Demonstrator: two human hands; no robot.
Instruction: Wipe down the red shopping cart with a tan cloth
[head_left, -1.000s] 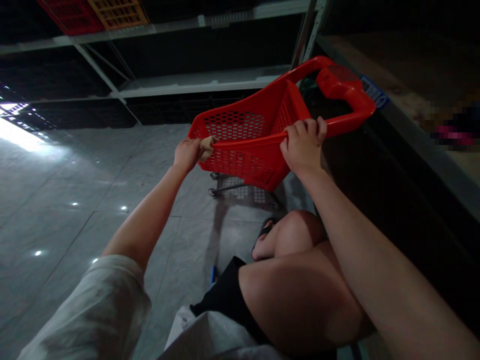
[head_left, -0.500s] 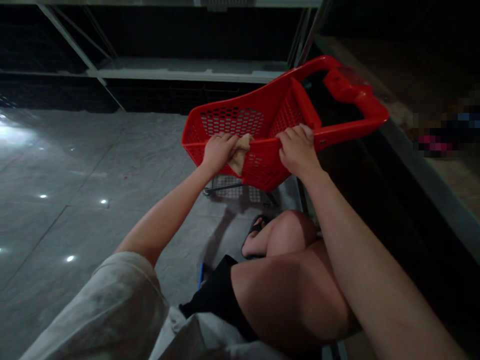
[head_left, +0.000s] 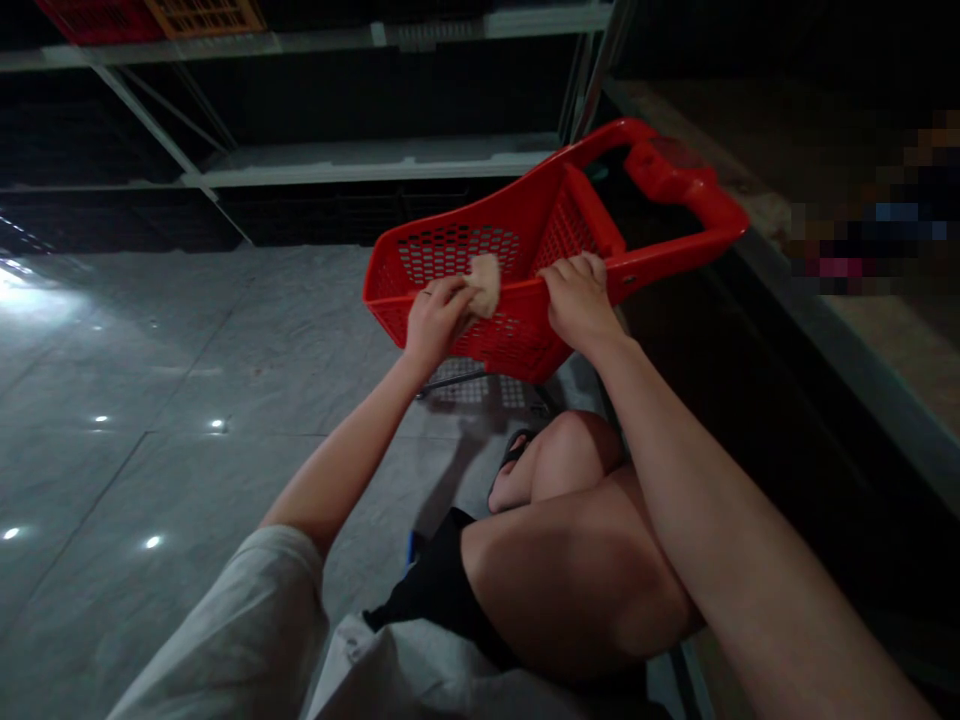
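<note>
A red plastic shopping cart [head_left: 517, 345] stands in front of me, its looped handle to the right. Between the fingers of my left hand [head_left: 437, 318] is a beige cloth [head_left: 486, 284], closed on at the cart's near rim. Part of the cloth sticks up above that rim. Farther right, my right hand [head_left: 577, 298] is wrapped over the same rim, close to where the handle begins. The palm sides of both hands are hidden.
Behind the cart runs a metal shelf rack [head_left: 390, 170] with dark crates low down. Red and orange crates [head_left: 206, 18] sit on its upper shelf. Grey floor tiles [head_left: 187, 370] lie to the left. A low ledge [head_left: 847, 330] runs along the right.
The cloth has gone from hanging down outside the rim to standing up over it, as my left hand shifted. My right hand keeps its grip. The view has tilted slightly upward.
</note>
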